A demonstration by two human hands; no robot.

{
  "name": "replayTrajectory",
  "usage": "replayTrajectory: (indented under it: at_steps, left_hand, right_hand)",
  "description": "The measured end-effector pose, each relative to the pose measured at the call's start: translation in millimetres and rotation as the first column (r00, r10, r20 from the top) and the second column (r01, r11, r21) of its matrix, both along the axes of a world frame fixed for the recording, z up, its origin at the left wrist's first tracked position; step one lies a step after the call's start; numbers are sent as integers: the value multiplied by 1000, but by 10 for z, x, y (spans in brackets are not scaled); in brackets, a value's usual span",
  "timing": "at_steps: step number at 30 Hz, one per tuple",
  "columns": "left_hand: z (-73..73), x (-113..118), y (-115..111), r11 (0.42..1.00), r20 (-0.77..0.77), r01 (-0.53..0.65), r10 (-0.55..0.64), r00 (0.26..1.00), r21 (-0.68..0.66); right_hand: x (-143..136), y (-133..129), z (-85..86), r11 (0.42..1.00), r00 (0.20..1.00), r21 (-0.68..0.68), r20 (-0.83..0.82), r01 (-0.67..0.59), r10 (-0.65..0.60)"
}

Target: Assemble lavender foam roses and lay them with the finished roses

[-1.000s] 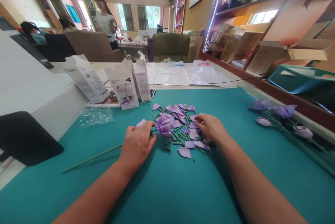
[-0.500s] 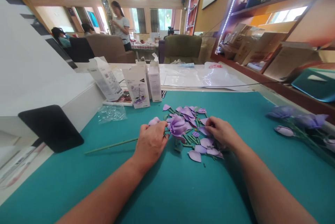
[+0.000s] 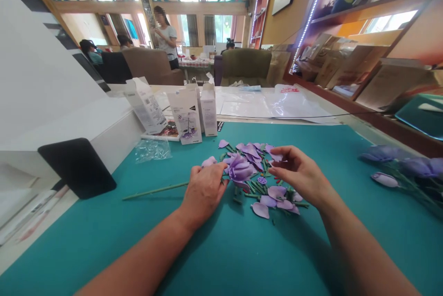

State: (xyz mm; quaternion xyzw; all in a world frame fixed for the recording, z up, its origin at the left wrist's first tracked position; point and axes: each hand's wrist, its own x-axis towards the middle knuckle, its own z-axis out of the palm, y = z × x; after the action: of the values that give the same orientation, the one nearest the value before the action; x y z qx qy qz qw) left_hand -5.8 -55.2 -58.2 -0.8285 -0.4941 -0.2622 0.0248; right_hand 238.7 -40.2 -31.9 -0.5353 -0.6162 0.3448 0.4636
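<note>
My left hand (image 3: 206,186) is closed round the upper stem of a purple flower (image 3: 239,168); the green stem (image 3: 155,190) runs out to the left above the mat. A paler bud (image 3: 209,162) shows just behind my fingers. My right hand (image 3: 300,172) hovers at the right of the loose pieces, thumb and fingers curved toward each other with a pale purple petal (image 3: 276,156) between or just behind them. Under and around the flower lie several loose petals (image 3: 260,210), green stem pieces (image 3: 256,187) and a small purple disc (image 3: 262,180).
White boxes (image 3: 187,118) and a crumpled clear bag (image 3: 152,150) stand and lie at the back left. A black tablet-like panel (image 3: 78,167) leans at left. More purple flowers (image 3: 385,179) lie at the right edge. A person (image 3: 168,38) stands in the background.
My right hand has lifted from the petals, and its fingers have spread wider. My left hand keeps its hold on the flower. The whole view has shifted slightly.
</note>
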Motion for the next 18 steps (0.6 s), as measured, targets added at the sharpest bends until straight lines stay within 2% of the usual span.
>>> replayTrajectory:
  at_steps: [4, 9, 13, 15, 18]
  left_hand:
    - [-10, 16, -1, 999, -4, 14, -14, 1000, -30]
    - [-39, 54, 9, 999, -52, 20, -21, 998, -25]
    - [-63, 92, 5, 999, -95, 37, -36, 995, 5]
    - [-78, 107, 3, 999, -106, 48, -45, 993, 23]
    - [-107, 120, 6, 998, -128, 57, -52, 990, 33]
  right_hand:
    - [-72, -74, 25, 988, 982, 134, 162, 80, -101]
    - [-219, -172, 71, 980, 983, 193, 169, 45, -78]
    - [-290, -191, 103, 956, 967, 295, 244, -3, -72]
    - [-303, -186, 105, 960, 970, 279, 224, 31, -97]
    - [-315, -170, 87, 989, 995, 131, 60, 75, -83]
